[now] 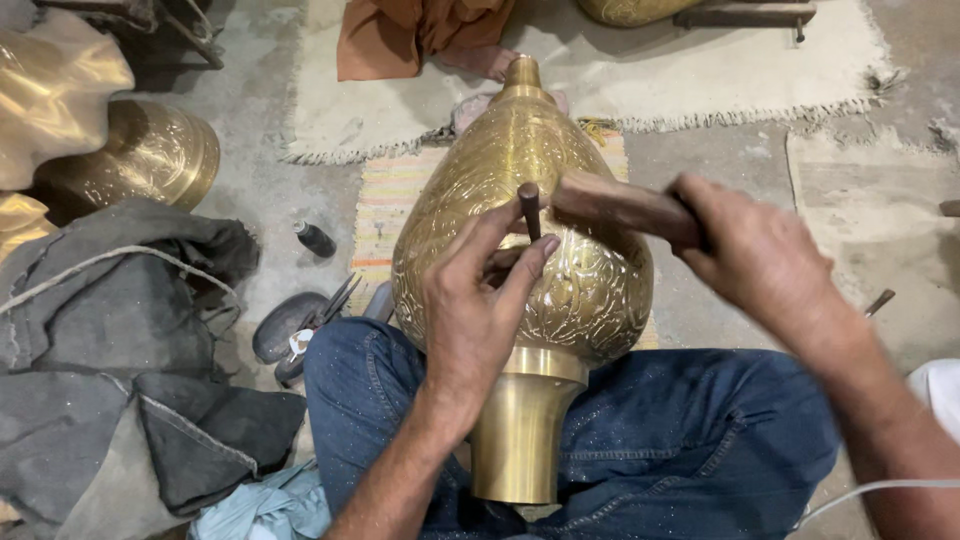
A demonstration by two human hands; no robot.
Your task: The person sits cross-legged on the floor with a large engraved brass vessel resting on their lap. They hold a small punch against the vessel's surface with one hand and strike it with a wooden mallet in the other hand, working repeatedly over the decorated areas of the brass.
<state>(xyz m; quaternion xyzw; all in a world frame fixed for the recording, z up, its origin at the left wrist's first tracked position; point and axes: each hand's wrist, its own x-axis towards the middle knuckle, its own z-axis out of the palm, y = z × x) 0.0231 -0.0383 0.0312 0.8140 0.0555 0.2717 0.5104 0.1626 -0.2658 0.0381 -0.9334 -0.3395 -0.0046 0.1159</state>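
A large engraved brass vase (520, 170) lies across my lap, its plain neck (515, 440) toward me and its pointed end away. My left hand (475, 300) rests on its belly and pinches a short dark metal punch (529, 210) upright against the engraved surface. My right hand (750, 250) grips a wooden mallet (610, 205) whose head is at the top of the punch. My legs in blue jeans (690, 420) cradle the vase.
Grey cloth (120, 370) is heaped at the left. Other brass vessels (150, 150) stand at the far left. A small dark bottle (315, 238) and pliers (335, 300) lie on the concrete floor. A striped mat (385, 210), pale rug (720, 80) and orange cloth (400, 35) lie beyond.
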